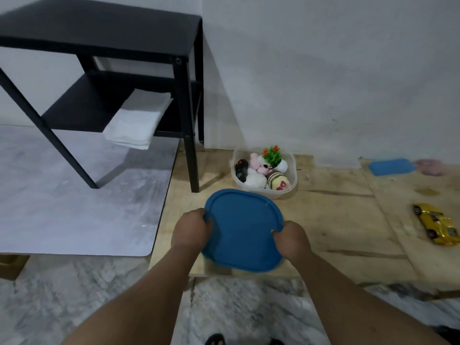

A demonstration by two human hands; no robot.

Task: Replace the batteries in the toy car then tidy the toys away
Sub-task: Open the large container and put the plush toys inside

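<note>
1. Our left hand (193,227) grips the left rim of the blue lid (242,230), fingers curled over the edge and thumb underneath as far as we can tell.

2. The blue lid hangs between our two hands, above the wooden board (336,220) on the floor, tilted a little toward us. We judge it light, thin plastic, fairly stiff but able to flex, with a raised lip round the edge that gives the fingers purchase. Taking it by two opposite rims, as we do now, seems the sound hold; its smooth face would slip under a flat palm.

3. Our right hand (291,239) clamps the lid's right rim in the same way, fingers wrapped round the lip.

4. Beyond both hands, just past the lid's far edge, stands the clear tub (293,170), open, packed with plush toys (256,179), a small remote (241,169) and a little plastic plant (272,156). We expect the soft toys to give way under the lid, but the plant stands above the rim and may need pressing down.

5. Well to the right of our right hand lies the gold toy car (436,226), on the board and outside the tub. It looks hard, glossy and slippery; we would take it across the body sides.
</note>
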